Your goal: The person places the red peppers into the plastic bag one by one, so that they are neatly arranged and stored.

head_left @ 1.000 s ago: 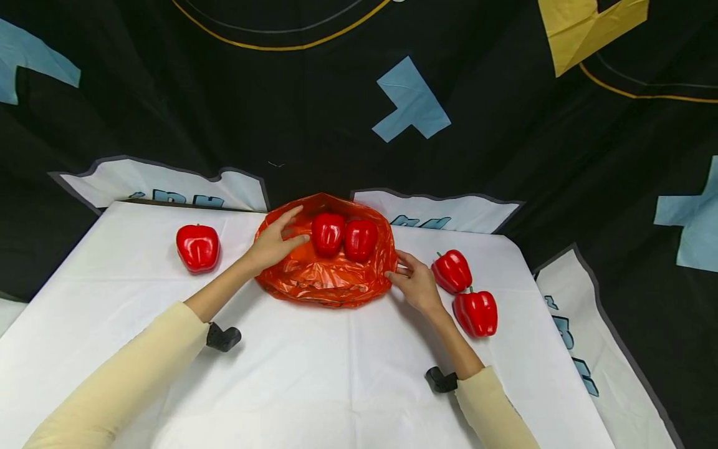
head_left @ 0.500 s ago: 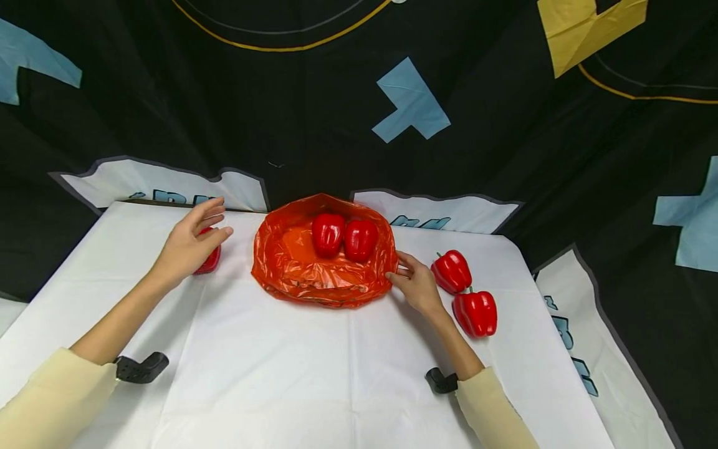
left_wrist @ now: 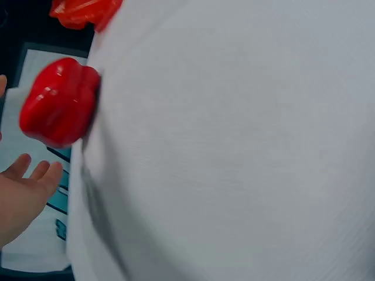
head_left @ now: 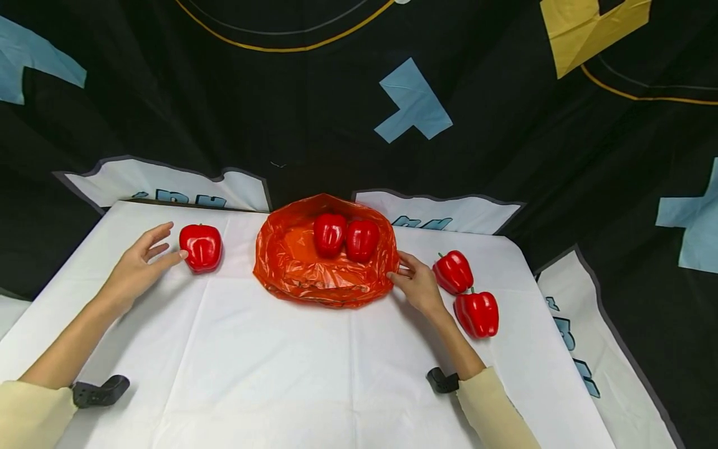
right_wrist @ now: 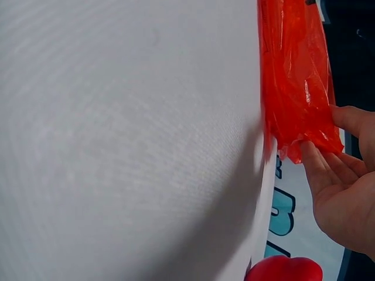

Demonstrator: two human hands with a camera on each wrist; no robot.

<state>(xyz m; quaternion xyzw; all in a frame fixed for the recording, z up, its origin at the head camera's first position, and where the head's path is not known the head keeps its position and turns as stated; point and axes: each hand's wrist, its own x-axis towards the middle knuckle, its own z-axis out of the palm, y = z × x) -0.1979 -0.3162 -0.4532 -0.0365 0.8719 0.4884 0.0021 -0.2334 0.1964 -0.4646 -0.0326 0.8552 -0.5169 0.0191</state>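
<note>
One pepper (head_left: 201,248) faces the wide left grip (head_left: 139,265); right grip (head_left: 417,288) pinches, perhaps steadying, the bag (head_left: 297,246) at the desk's (head_left: 269,374) far edge.

Black fabric (head_left: 314,112) bearing 3 plain blue patches (head_left: 417,103) and 1 yellow patch (head_left: 572,38) backs the white-covered table (head_left: 269,374).

Table with white cloth cover (head_left: 269,374), creased. Directly upon it: orange-red plastic bag (head_left: 331,293), mouth open, mid-table at the far edge; single red bell pepper (head_left: 200,249), left of bag; upper right-hand pepper (head_left: 453,272) and lower right-hand pepper (head_left: 476,315), close together, right of bag.
</note>
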